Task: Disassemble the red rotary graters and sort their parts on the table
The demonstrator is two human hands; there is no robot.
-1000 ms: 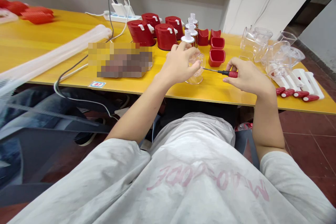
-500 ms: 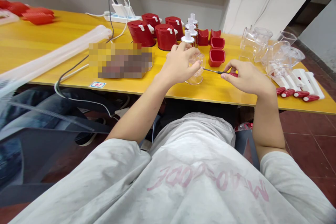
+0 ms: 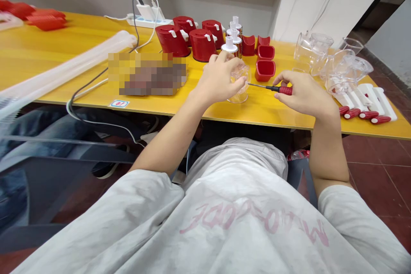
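Observation:
My left hand is closed round a clear plastic cup-shaped part lying on its side on the yellow table. In my right hand, fingers pinched, is a small red-handled screwdriver. Its thin metal shaft points left, with the tip at the clear part's open side. Both hands sit near the table's front edge.
Behind my hands stand three red housings, white-capped metal pieces and small red cups. Clear plastic jugs and red-tipped white parts lie at the right. A power strip, cables and a long translucent tube are at the left.
My right hand's fingers have shifted round the screwdriver handle, hiding it half a second ago and showing it again now. My left hand and the clear part have stayed in place.

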